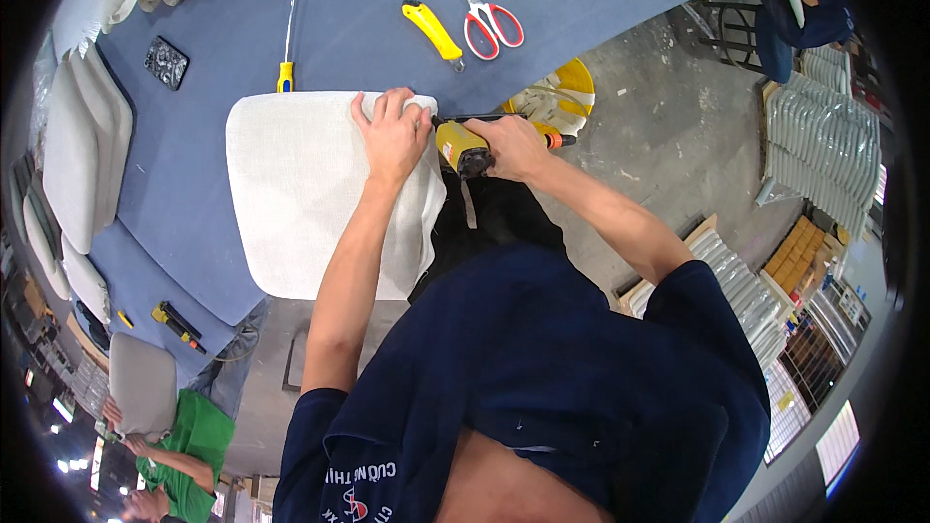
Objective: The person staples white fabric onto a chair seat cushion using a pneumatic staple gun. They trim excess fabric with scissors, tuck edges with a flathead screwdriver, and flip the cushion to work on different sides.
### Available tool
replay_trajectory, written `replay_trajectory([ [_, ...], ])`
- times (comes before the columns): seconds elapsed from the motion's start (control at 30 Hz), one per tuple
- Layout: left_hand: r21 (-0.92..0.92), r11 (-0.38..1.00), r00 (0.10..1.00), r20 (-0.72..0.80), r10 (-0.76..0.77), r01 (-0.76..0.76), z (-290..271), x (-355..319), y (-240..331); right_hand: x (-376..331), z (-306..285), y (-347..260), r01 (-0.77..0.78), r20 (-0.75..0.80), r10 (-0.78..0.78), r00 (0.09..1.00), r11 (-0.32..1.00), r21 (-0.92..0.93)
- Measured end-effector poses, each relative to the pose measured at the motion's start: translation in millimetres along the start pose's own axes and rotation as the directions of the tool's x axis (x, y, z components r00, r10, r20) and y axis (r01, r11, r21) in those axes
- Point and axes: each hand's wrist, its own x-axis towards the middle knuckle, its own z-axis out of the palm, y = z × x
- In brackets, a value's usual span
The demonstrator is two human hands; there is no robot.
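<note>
A padded seat panel [300,194] in pale grey woven fabric lies at the table's near edge, its right side loosely draped with cloth. My left hand [395,140] rests on its upper right corner, fingers bent and gripping the fabric edge there. Wrapped in my right hand [515,147] is a yellow and black staple gun [457,145]; its nose meets the panel's right edge beside my left fingertips. An orange fitting [555,140] shows to the right of that hand. The exact contact point at the nose is hidden.
On the blue-covered table [358,29] lie a screwdriver [288,34], a yellow cutter knife [432,31], red-handled scissors [489,27] and a dark phone [166,63]. Padded panels [82,145] stand left. A yellow bucket [576,82] sits right. A co-worker in green [199,441] holds another panel.
</note>
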Motion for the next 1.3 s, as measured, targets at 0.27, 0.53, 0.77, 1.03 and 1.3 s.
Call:
replay_trajectory([
  [0.27, -0.043, 0.999, 0.999, 0.030, -0.027, 0.028, 6.0, 0.5, -2.2, 5.2, 0.1, -15.0, -0.082, 0.014, 0.082, 0.996, 0.996, -0.033],
  [0.53, -0.050, 0.997, 0.998, 0.039, -0.057, 0.059, 0.6, 1.4, 0.1, 26.7, -0.4, -6.1, -0.039, -0.045, 0.035, 0.998, 0.995, -0.087],
  [0.77, -0.048, 0.919, 0.888, -0.242, -0.391, 0.391, -78.4, -87.1, -13.2, 55.6, -97.7, 36.5, -0.100, -0.122, 0.102, 0.987, 0.995, 0.021],
  [1.03, -0.414, 0.182, 0.084, -0.244, -0.966, 0.892, -91.9, -395.0, 17.7, 132.5, -87.6, 95.1, -0.279, -0.505, -0.005, 0.863, 0.829, -0.485],
  [1.3, -0.870, 0.147, 0.225, -0.043, -0.973, 0.470, -70.1, -389.7, 80.3, 138.2, 58.4, -79.0, 0.066, 0.071, -0.064, 0.995, 0.997, -0.033],
])
